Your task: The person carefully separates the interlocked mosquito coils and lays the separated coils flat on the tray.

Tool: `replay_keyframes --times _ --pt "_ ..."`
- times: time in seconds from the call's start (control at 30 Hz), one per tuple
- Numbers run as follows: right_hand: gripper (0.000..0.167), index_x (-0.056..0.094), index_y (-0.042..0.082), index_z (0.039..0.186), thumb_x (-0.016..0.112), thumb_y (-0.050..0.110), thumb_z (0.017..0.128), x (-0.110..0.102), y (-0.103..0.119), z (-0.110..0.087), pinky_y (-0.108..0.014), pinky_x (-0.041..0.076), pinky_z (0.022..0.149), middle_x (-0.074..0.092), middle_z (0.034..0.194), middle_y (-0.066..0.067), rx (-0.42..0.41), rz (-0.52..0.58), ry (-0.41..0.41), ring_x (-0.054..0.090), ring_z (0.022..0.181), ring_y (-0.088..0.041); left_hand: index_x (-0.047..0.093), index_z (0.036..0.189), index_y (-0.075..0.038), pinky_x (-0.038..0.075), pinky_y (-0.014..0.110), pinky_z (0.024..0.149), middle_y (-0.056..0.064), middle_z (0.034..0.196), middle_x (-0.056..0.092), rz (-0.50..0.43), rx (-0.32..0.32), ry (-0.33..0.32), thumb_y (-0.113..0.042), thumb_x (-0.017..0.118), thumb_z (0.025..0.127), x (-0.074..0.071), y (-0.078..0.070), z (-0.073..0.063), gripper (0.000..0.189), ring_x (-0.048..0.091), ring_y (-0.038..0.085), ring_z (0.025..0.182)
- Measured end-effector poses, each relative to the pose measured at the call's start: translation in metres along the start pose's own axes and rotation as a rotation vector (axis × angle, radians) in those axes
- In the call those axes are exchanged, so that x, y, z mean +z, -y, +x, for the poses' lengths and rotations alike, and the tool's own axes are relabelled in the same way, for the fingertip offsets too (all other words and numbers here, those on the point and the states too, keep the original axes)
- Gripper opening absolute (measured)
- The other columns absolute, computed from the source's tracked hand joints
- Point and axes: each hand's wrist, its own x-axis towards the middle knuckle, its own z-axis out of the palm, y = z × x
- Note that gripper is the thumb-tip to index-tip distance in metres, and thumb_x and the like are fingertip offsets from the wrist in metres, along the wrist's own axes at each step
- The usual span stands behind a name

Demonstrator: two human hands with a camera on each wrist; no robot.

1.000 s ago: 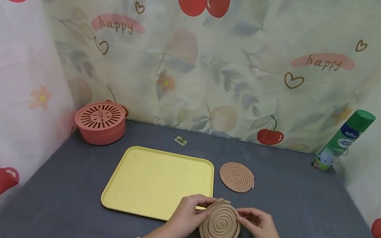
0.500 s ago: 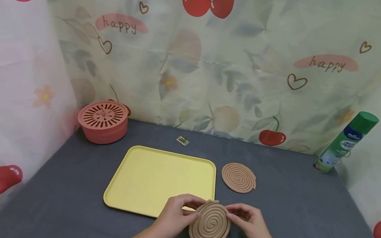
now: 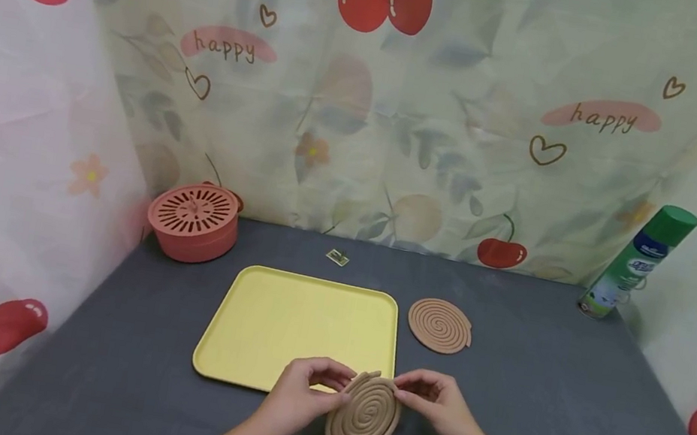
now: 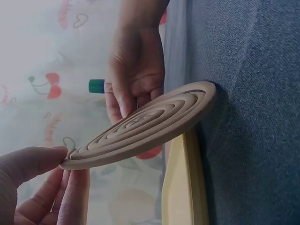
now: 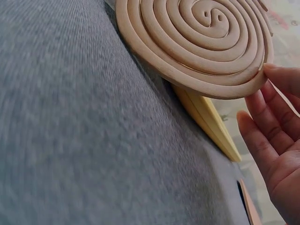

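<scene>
Between my two hands a brown mosquito coil (image 3: 363, 415) is held tilted, just in front of the yellow tray. My left hand (image 3: 302, 393) pinches its upper left rim between thumb and fingers, as the left wrist view shows with the coil (image 4: 140, 126) edge-on. On the opposite side my right hand (image 3: 438, 408) pinches the upper right rim; in the right wrist view the thumb lies on the coil's (image 5: 201, 51) face and fingers sit behind. The coil's lower edge is at or close to the dark cloth; contact is unclear. A second mosquito coil (image 3: 439, 325) lies flat behind the right hand.
The yellow tray (image 3: 303, 328) lies behind the left hand. A pink round box with a slotted lid (image 3: 193, 223) stands at the back left. A small metal stand (image 3: 338, 257) lies behind the tray. A green spray can (image 3: 638, 263) stands at the back right, before the curtain.
Both hands have moved left with the mosquito coil, and the coil has come to a more tilted pose. The rest shifts slightly right with the head's movement.
</scene>
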Motion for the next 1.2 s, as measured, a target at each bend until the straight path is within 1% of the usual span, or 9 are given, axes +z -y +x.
replay_keyframes --times 0.17,0.4,0.5,0.6,0.77,0.87,1.0,1.1,1.2 --pt "0.030 0.061 -0.012 0.105 0.064 0.011 0.087 0.006 0.001 0.003 -0.021 0.053 0.070 0.069 0.092 0.013 -0.006 0.030 0.027 0.063 0.082 -0.002 0.069 0.099 0.002 0.052 0.018 0.070 0.017 0.091 0.070 -0.003 0.016 -0.009 -0.003 0.072 0.076 -0.004 -0.002 -0.004 0.024 0.064 0.006 0.077" --pt "0.031 0.060 -0.012 0.106 0.064 0.012 0.087 0.010 0.000 0.004 -0.021 0.052 0.073 0.069 0.092 0.012 0.033 0.045 0.035 0.062 0.083 -0.003 0.067 0.102 0.005 0.052 0.017 0.070 0.022 0.096 0.069 -0.079 0.010 0.004 -0.002 0.071 0.077 -0.004 -0.002 -0.004 0.026 0.066 0.011 0.080" --pt "0.032 0.060 -0.011 0.106 0.064 0.014 0.087 0.010 0.000 0.004 -0.021 0.052 0.073 0.068 0.092 0.012 0.048 0.042 0.036 0.062 0.083 -0.003 0.066 0.104 0.006 0.052 0.017 0.070 0.023 0.097 0.068 -0.100 0.007 0.011 -0.002 0.071 0.078 -0.004 -0.002 -0.004 0.027 0.066 0.012 0.080" --pt "0.031 0.060 -0.012 0.107 0.064 0.012 0.087 0.009 0.003 0.006 -0.022 0.053 0.073 0.068 0.092 0.012 0.047 0.040 0.060 0.062 0.083 -0.003 0.066 0.104 0.007 0.052 0.018 0.071 0.024 0.097 0.068 -0.106 0.012 0.017 -0.001 0.071 0.078 -0.004 -0.002 -0.004 0.028 0.066 0.011 0.080" --pt "0.029 0.059 -0.013 0.108 0.063 0.007 0.087 0.004 0.017 0.014 -0.021 0.053 0.075 0.068 0.096 0.008 -0.015 0.039 0.136 0.063 0.087 -0.004 0.066 0.104 0.007 0.052 0.018 0.072 0.022 0.096 0.068 -0.091 0.019 0.015 -0.002 0.071 0.077 -0.003 -0.003 -0.004 0.028 0.065 0.008 0.079" --pt "0.029 0.059 -0.012 0.108 0.063 0.007 0.087 0.002 0.027 0.022 -0.022 0.053 0.077 0.068 0.100 -0.001 -0.072 0.024 0.183 0.063 0.090 -0.005 0.066 0.104 0.007 0.052 0.018 0.072 0.022 0.096 0.068 -0.085 0.010 0.015 -0.003 0.071 0.077 -0.003 -0.004 -0.005 0.028 0.065 0.007 0.079" --pt "0.027 0.061 -0.009 0.107 0.064 0.007 0.086 0.001 0.038 0.032 -0.026 0.052 0.083 0.066 0.102 -0.012 -0.120 0.007 0.256 0.064 0.093 -0.008 0.067 0.103 0.006 0.052 0.017 0.072 0.022 0.096 0.068 -0.077 0.001 0.023 -0.003 0.071 0.078 -0.002 -0.004 -0.004 0.027 0.064 0.006 0.079" --pt "0.025 0.060 -0.010 0.107 0.064 0.004 0.086 0.003 0.041 0.038 -0.030 0.052 0.087 0.066 0.102 -0.010 -0.147 0.037 0.327 0.063 0.096 -0.010 0.067 0.103 0.005 0.052 0.017 0.072 0.021 0.096 0.068 -0.066 -0.004 0.024 -0.003 0.071 0.078 -0.002 -0.003 -0.004 0.026 0.064 0.005 0.079" --pt "0.024 0.059 -0.013 0.106 0.062 0.001 0.086 0.005 0.042 0.042 -0.031 0.051 0.089 0.066 0.101 -0.004 -0.163 0.093 0.399 0.062 0.096 -0.011 0.067 0.102 0.004 0.052 0.018 0.072 0.021 0.096 0.069 -0.065 -0.001 0.024 -0.003 0.071 0.078 -0.002 -0.002 -0.004 0.025 0.064 0.004 0.079"
